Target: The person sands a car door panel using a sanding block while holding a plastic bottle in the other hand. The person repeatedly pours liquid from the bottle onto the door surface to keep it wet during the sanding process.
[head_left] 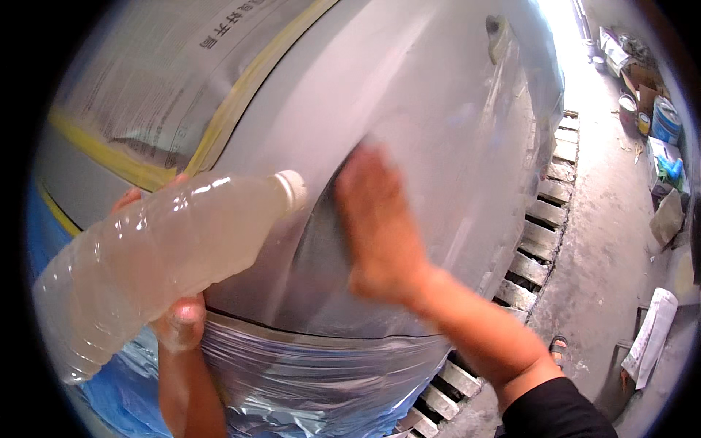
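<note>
My left hand (182,321) is wrapped round a large clear plastic bottle (161,255), with fingers showing above it and the thumb below. Cloudy, pale liquid fills much of the bottle. It tilts with its white cap (293,191) up and to the right, over a grey car body panel (431,168). My right hand (376,219) lies against that panel, its fingers smeared by motion. Dark grey shows along the hand's left side and at the fingertips. I cannot tell whether this is shadow or a thin sheet under the palm.
Yellow masking tape (234,120) borders printed masking paper (161,80) at upper left. Crinkled plastic film (292,372) hangs below the panel. A slatted floor channel (537,241) runs alongside. Right of it are a blue bucket (666,120), boxes and a white roll (652,336).
</note>
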`<act>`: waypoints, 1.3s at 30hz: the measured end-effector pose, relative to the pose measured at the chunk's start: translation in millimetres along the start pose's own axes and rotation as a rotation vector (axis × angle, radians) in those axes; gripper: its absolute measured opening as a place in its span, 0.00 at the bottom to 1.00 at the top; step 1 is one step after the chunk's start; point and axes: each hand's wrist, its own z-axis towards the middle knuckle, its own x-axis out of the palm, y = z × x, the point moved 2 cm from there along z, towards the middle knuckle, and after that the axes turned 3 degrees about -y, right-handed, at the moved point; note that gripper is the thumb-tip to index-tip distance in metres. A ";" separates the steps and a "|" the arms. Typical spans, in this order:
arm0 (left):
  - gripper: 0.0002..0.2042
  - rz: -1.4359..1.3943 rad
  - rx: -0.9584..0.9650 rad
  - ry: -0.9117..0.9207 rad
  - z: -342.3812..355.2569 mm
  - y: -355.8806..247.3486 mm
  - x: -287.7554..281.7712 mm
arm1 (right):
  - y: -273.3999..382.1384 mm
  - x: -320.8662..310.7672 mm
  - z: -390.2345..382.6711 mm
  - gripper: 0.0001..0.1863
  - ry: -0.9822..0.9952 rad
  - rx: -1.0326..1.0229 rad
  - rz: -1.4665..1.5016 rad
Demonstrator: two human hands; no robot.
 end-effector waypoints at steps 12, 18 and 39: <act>0.55 -0.007 0.024 -0.138 9.7 -7.2 9.3 | -42.0 -25.2 49.5 0.44 -0.227 0.085 -0.075; 0.55 -0.181 -0.145 -0.091 0.3 -0.1 -0.5 | 12.2 -3.1 -46.0 0.45 0.120 -0.065 0.072; 0.47 -0.392 -0.479 -0.187 -25.6 2.3 -40.7 | -19.2 -20.0 29.6 0.40 -0.018 0.103 0.040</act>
